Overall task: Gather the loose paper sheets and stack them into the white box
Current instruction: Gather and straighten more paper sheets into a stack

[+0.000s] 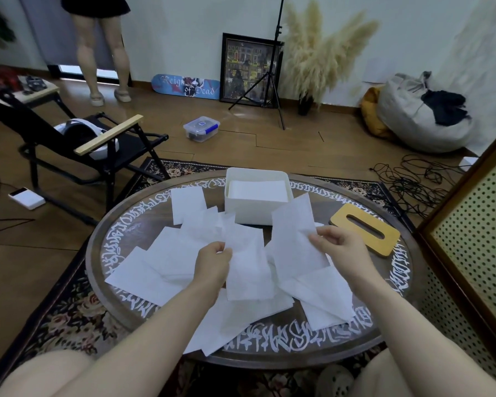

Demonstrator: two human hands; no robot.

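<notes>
Several loose white paper sheets (pixel 166 262) lie scattered and overlapping on a round dark table (pixel 390 328). My left hand (pixel 212 262) pinches the left edge of one sheet (pixel 248 267) lifted above the pile. My right hand (pixel 338 247) pinches another sheet (pixel 295 233), held up and tilted toward the box. The white box (pixel 255 209) stands at the table's far side, just beyond both hands, with white sheets lying flat inside it.
A yellow wooden lid with a slot (pixel 364 229) lies right of the box. A black folding chair (pixel 98 150) stands at the left, a perforated panel (pixel 476 224) at the right. Another person's legs (pixel 103 53) are at the far left wall.
</notes>
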